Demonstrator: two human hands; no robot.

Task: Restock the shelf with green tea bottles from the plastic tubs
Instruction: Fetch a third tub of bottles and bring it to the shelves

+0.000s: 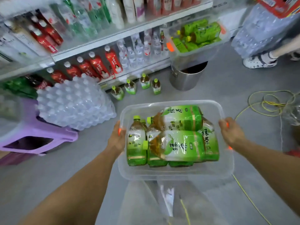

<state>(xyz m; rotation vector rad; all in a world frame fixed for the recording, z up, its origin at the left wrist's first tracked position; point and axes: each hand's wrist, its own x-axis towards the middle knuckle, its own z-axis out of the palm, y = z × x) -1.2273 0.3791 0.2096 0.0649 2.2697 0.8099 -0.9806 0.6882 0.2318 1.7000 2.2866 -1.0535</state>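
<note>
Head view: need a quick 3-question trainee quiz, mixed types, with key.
1. True or false: the left hand and the right hand both grip the near tub by its rim.
2. The far tub rests on: A) the purple stool, B) the steel pot, C) the shelf.
3. How many green tea bottles stand upright on the floor?

Key: 1 true; 2 B; 3 four.
</note>
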